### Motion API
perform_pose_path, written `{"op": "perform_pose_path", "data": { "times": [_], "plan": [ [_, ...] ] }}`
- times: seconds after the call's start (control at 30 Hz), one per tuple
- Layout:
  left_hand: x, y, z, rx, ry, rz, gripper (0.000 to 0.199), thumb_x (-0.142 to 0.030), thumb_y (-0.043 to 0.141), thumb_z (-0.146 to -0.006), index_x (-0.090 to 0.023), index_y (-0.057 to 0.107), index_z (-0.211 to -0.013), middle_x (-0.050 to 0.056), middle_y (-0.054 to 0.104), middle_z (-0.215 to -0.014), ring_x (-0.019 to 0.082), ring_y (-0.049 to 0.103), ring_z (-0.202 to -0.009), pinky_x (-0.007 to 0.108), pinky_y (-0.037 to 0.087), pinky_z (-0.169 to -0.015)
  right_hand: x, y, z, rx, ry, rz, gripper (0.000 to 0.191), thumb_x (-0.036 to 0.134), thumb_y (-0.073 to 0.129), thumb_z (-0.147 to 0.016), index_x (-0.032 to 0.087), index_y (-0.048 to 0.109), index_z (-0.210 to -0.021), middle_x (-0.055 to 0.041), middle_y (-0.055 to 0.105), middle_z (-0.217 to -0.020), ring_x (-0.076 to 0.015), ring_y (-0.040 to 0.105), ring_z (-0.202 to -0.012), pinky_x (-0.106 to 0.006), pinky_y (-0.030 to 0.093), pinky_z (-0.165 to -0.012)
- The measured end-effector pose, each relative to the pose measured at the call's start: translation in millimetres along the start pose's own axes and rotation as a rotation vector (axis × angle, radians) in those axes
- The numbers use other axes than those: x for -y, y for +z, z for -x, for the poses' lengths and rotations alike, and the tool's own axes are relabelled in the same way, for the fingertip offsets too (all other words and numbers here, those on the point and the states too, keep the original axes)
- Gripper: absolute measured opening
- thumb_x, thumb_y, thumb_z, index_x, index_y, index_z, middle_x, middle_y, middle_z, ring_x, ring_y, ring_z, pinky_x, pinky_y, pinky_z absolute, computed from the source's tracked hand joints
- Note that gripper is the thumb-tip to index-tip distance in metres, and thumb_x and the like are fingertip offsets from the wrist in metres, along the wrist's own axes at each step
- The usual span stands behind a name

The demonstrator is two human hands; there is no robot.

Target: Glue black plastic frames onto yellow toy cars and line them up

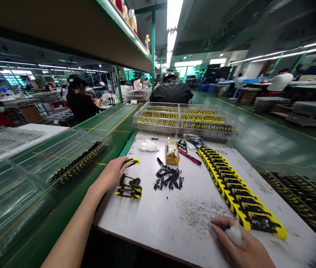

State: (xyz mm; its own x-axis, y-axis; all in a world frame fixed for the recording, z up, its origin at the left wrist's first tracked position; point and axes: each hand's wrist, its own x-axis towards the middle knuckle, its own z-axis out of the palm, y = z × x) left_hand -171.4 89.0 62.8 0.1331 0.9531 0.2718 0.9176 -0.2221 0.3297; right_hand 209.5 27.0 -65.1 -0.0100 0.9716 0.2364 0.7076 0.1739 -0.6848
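Observation:
My left hand (pixel 112 173) is closed on a black and yellow part (pixel 132 161) above the left side of the white board. Just below it lie a few more black and yellow parts (pixel 128 190). At the lower right, my right hand (pixel 237 240) is curled around a whitish wad (pixel 234 235), low over the board. Right beside that hand runs a long row of black and yellow parts (pixel 230 188). Mid-board is a loose pile of small black pieces (pixel 169 176).
A small wooden box (pixel 172 154), a red and black knife (pixel 190 158) and a crumpled white cloth (pixel 149 145) lie at the back. Clear trays of parts stand behind (pixel 184 132), at the left (pixel 32 197) and at the right. People sit farther off.

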Motion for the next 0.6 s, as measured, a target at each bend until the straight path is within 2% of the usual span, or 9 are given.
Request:
{"op": "perform_pose_path", "data": {
  "times": [0.07,0.13,0.2,0.3,0.37,0.43,0.53,0.6],
  "plan": [
    [-17.1,-5.6,7.1,-0.103,-0.027,0.109,0.030,-0.039,0.037,-0.095,-0.023,0.059,-0.109,0.005,0.065,-0.110,0.023,0.060,-0.099,0.032,0.043,-0.084,18.8,-0.4,-19.4,0.038,-0.060,-0.035,0.034,0.055,0.049,-0.083,0.024,0.063,-0.085,-0.0020,0.070,-0.085,-0.0203,0.067,-0.078,-0.028,0.054,-0.071],
    [-35.3,-2.9,16.8,-0.150,-0.083,0.260,0.029,-0.040,0.042,-0.093,-0.023,0.059,-0.108,0.004,0.066,-0.103,0.022,0.063,-0.093,0.031,0.045,-0.082,33.4,3.9,-43.9,0.092,-0.138,-0.021,0.028,0.047,0.047,-0.086,0.023,0.062,-0.085,-0.0032,0.068,-0.087,-0.0206,0.065,-0.080,-0.030,0.052,-0.073],
    [-52.0,10.2,29.2,-0.088,-0.156,0.489,0.032,-0.044,0.043,-0.092,-0.022,0.059,-0.108,0.003,0.066,-0.086,0.019,0.065,-0.076,0.029,0.049,-0.070,44.0,12.1,-68.6,0.128,-0.250,0.015,0.023,0.035,0.045,-0.088,0.021,0.061,-0.094,-0.0068,0.065,-0.097,-0.0219,0.062,-0.090,-0.033,0.050,-0.081],
    [-69.4,43.3,50.6,-0.003,-0.223,0.804,0.036,-0.047,0.051,-0.087,-0.019,0.060,-0.108,0.005,0.066,-0.089,0.019,0.065,-0.070,0.028,0.053,-0.063,53.3,25.4,-95.8,0.158,-0.341,0.047,0.027,0.019,0.044,-0.085,0.017,0.060,-0.107,-0.0104,0.060,-0.104,-0.0217,0.059,-0.095,-0.036,0.046,-0.088],
    [-75.1,65.7,64.3,0.075,-0.262,0.911,0.039,-0.047,0.056,-0.084,-0.018,0.060,-0.110,0.006,0.066,-0.091,0.019,0.064,-0.070,0.029,0.054,-0.064,56.0,30.4,-104.0,0.189,-0.363,0.058,0.028,0.015,0.046,-0.082,0.018,0.061,-0.106,-0.0095,0.057,-0.101,-0.0208,0.059,-0.090,-0.035,0.047,-0.085],
    [-77.3,82.5,75.9,0.126,-0.347,1.018,0.043,-0.046,0.062,-0.080,-0.018,0.059,-0.113,0.008,0.064,-0.100,0.021,0.063,-0.080,0.031,0.056,-0.065,56.1,30.8,-104.8,0.213,-0.379,0.069,0.024,0.015,0.048,-0.082,0.018,0.061,-0.102,-0.0091,0.055,-0.099,-0.0207,0.058,-0.087,-0.034,0.048,-0.082],
    [-77.8,95.0,87.0,0.138,-0.456,1.104,0.052,-0.044,0.067,-0.075,-0.018,0.058,-0.119,0.008,0.062,-0.100,0.022,0.059,-0.088,0.031,0.056,-0.068,52.0,24.8,-98.4,0.237,-0.395,0.078,0.016,0.022,0.049,-0.086,0.019,0.060,-0.098,-0.0092,0.053,-0.104,-0.0206,0.057,-0.087,-0.035,0.047,-0.082],
    [-78.5,98.2,89.6,0.118,-0.488,1.108,0.057,-0.043,0.069,-0.074,-0.017,0.056,-0.123,0.007,0.062,-0.093,0.019,0.058,-0.081,0.029,0.054,-0.066,49.2,18.4,-92.4,0.253,-0.400,0.053,0.019,0.029,0.048,-0.090,0.020,0.059,-0.102,-0.0090,0.055,-0.106,-0.0207,0.058,-0.091,-0.035,0.045,-0.086]
  ]
}}
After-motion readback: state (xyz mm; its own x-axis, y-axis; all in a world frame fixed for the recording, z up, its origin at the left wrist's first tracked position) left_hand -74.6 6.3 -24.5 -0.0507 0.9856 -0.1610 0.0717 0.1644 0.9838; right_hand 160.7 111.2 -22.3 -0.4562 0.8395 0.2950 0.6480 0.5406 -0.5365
